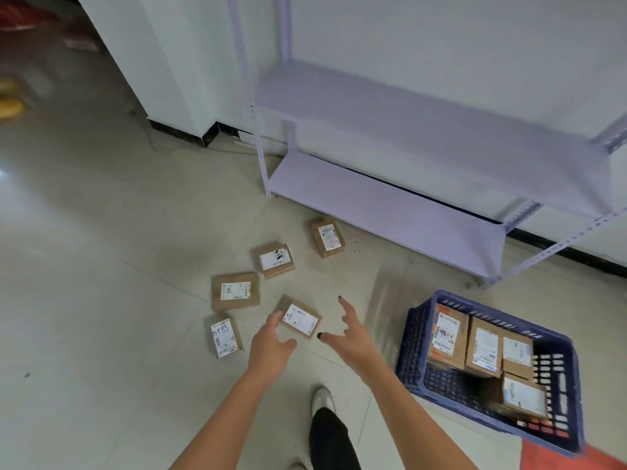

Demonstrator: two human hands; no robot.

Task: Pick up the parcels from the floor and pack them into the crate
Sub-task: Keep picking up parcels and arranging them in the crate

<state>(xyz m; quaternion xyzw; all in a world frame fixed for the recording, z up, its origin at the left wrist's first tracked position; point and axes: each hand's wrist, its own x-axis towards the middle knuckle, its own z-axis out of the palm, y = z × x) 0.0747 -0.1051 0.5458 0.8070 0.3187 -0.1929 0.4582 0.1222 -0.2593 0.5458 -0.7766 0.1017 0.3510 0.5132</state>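
Hands are extended forward and down over the floor [101,266], both spread, nothing held. The left hand [271,340] is set with thumb apart from the fingers, fingertips at or just over the near-left corner of the nearest parcel [298,320]; contact cannot be confirmed. The right hand [349,334] is splayed wide just right of the same parcel, apart from it. This bracketing is judged to be a two-handed approach, one hand to each side, so the flat box can be lifted off the tile.

Left of the left hand, a parcel with handwritten digits [225,337] lies beside it; just beyond that, a larger parcel [235,291] lies flat. Further ahead of the hands, two more parcels [274,261] and [327,237] are scattered label-up, each apart from the next.

Right of the right hand, well apart, the blue crate [414,337] is placed on the floor, within a turn of the arms. Several parcels are already packed against its far wall, near half still showing open grid. Task judged partly done; five parcels remain on the floor.

Beyond everything, a pale shelf rack [390,205] stands against the wall.
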